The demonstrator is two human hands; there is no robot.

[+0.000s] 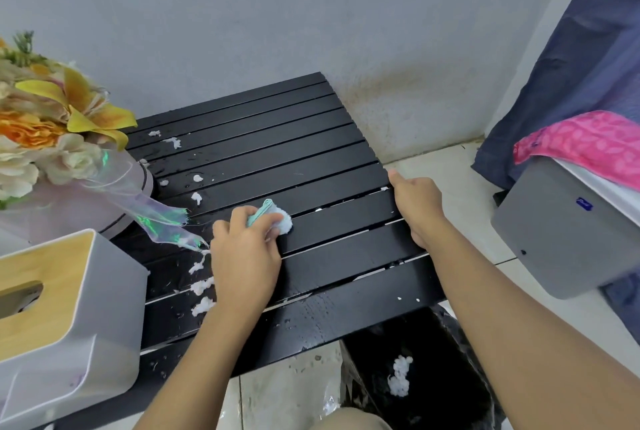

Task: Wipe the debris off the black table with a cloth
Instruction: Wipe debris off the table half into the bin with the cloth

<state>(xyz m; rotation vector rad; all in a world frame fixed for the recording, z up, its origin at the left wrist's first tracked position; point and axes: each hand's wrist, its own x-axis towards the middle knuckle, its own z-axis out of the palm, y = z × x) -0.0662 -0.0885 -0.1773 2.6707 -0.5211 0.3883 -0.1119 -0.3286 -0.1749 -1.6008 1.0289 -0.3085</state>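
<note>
The black slatted bench is standing against a pale grey wall, its far edge meeting the wall and its right edge hanging over a light tiled floor. The far and right parts of the slats are lying mostly bare, giving open room there. The left side is crowded: a bouquet of cream, orange and yellow artificial flowers with an iridescent ribbon is sitting at the far left, and a white tissue box with a wooden top is occupying the near-left corner. White clumps of debris are lying scattered along the left half of the slats, some near the bouquet, some just left of the wrist. Below the near-right edge, a black bin bag is sitting open with a white clump inside.

The left hand is reaching forward over the middle slats, palm down, its fingers curling closed around a small mint-green cloth and pressing it onto the bench, with a white wad bunched against the cloth's right side. The right hand is resting on the bench's right edge, its fingers wrapping over the rim and gripping it, thumb pointing toward the wall. A grey box is standing on the floor to the right, well apart from the bench.
</note>
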